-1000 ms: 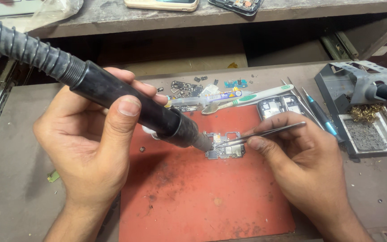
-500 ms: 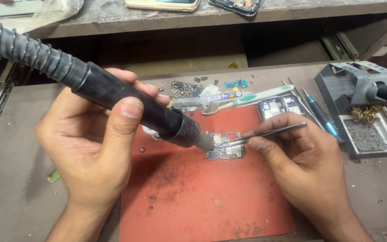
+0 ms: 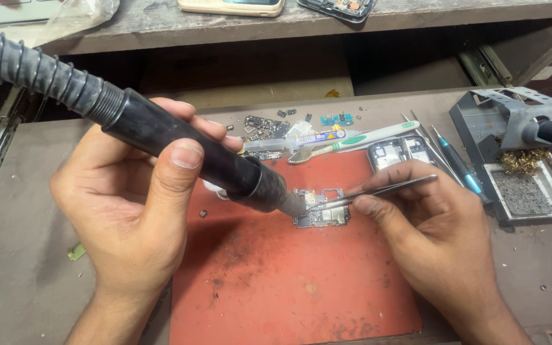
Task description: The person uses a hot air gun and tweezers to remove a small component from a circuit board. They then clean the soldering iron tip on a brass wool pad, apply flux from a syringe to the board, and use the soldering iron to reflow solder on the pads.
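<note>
My left hand (image 3: 138, 211) grips a black hot-air wand (image 3: 180, 144) with a ribbed hose. Its metal nozzle points down at a small phone circuit board (image 3: 324, 209) lying on a red work mat (image 3: 289, 281). My right hand (image 3: 429, 236) pinches metal tweezers (image 3: 378, 191), their tips resting on the board right beside the nozzle. Both hands rest on or near the mat.
Behind the mat lie a syringe tube (image 3: 295, 139), a white-green toothbrush (image 3: 359, 137), small loose board parts (image 3: 263, 124), a phone frame (image 3: 394, 153) and a blue-handled tool (image 3: 458, 163). A soldering iron stand (image 3: 512, 147) with sponge tray and brass wool sits right. Phones lie on the upper shelf (image 3: 289, 22).
</note>
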